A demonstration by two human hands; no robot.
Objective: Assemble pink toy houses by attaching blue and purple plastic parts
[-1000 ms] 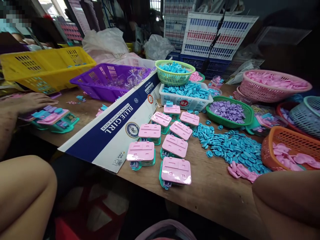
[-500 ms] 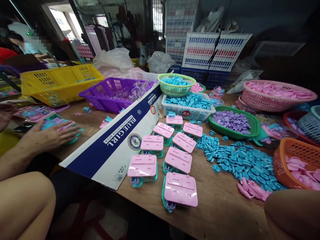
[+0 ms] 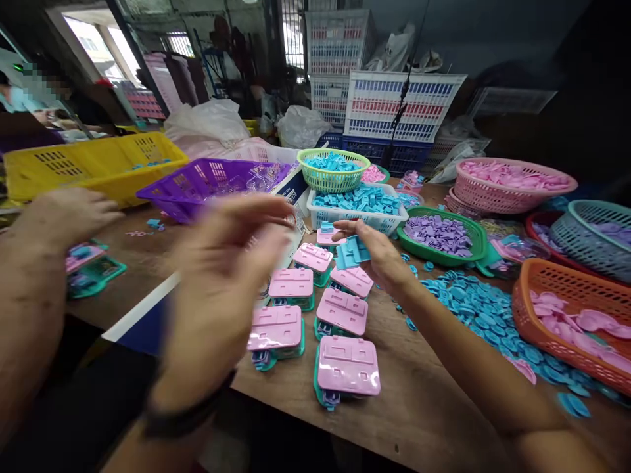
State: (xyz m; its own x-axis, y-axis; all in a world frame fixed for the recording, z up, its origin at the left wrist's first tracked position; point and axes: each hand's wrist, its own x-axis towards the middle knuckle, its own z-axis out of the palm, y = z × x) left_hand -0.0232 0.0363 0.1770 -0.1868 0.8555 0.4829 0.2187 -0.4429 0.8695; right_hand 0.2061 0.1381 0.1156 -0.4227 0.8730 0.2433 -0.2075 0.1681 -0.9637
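Note:
My right hand [image 3: 382, 253] reaches in from the right, its fingers curled around a few light-blue flat plastic pieces [image 3: 351, 253] above the pink-lidded boxes. My left hand [image 3: 221, 282], smeared by motion and with a dark band at the wrist, is raised over the carton edge; its thumb and fingers look apart, with nothing visible between them. Below and between my hands, several small boxes with pink lids and teal bases [image 3: 348, 365] stand in two rough rows. A light-blue piece [image 3: 327, 226] lies on the farthest lid.
A printed carton panel [image 3: 142, 322] divides the table; beyond it another person's hand [image 3: 69, 217] is over a teal-and-pink box [image 3: 96, 269]. Blue oval pieces [image 3: 473, 309] spread at right, near an orange basket [image 3: 537, 328] and green tray [image 3: 478, 246]. A white basket [image 3: 340, 217] holds blue pieces.
Both my hands have come into view, the right one with light-blue pieces. The camera has shifted slightly. The other person's hand has lifted off the box at left.

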